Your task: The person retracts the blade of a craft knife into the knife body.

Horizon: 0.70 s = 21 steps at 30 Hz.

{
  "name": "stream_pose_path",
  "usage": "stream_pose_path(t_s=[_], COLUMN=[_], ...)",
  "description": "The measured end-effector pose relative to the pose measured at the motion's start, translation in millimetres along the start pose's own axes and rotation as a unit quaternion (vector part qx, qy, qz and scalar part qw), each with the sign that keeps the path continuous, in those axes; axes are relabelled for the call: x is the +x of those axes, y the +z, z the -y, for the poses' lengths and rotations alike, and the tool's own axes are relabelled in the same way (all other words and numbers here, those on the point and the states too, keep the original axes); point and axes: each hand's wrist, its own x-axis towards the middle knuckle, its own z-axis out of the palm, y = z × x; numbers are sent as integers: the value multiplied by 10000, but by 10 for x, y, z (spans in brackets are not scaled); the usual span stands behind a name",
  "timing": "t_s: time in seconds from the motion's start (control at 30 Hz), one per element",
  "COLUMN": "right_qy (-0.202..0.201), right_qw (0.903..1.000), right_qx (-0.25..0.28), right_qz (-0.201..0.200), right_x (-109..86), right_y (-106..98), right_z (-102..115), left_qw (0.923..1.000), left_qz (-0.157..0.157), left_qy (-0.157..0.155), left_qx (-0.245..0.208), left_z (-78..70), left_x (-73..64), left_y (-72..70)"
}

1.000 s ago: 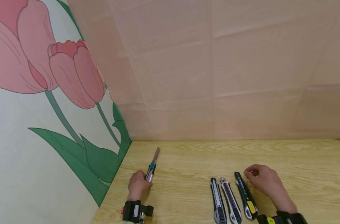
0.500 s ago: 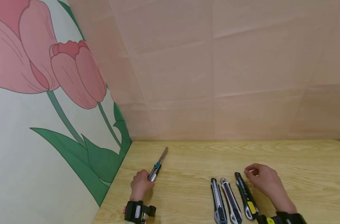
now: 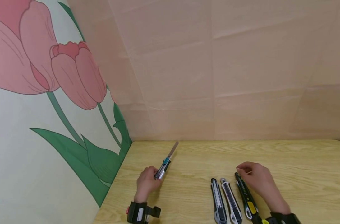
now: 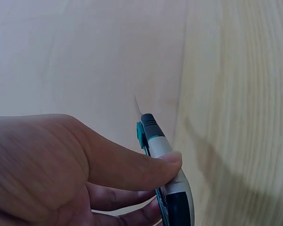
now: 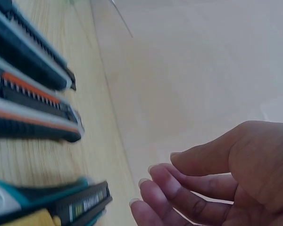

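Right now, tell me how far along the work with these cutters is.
Looks done: three cutters lie in a row on the table, no long blade showing. In hand: the left hand grips a fourth cutter, its blade extended. Remaining, probably: retracting that blade and laying the fourth cutter with the others; the right hand holds nothing, near the yellow-marked cutter.

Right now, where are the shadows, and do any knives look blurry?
Head view: a faint shadow on the pale wood-grain table beside the bare left hand. Left wrist view: a darker, soft-edged shadow on the table, right of the silver, black and teal cutter knife. Right wrist view: the black cutter knife with a yellow patch looks blurry, its label too smeared to read.
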Motion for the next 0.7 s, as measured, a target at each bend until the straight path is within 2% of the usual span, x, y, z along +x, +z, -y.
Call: stream_pose_path(t_s=[0.2,0.47,0.7], right_qy=[-187,-384,-463], right_qw=[9993,9955,9906], right_qx=[290,858,1282], right_qz=[-109,108,132], right_x=[-12,-67,-126], right_y=[103,174,242], right_z=[202,466,665], left_qw=[9992,9970,9935], left_qz=[125,247,157], left_qy=[287,621,988], left_qx=[-241,-403,-541], left_z=[-138,-371,-565], left_x=[-26,-112,-191], left_y=[5,5,52])
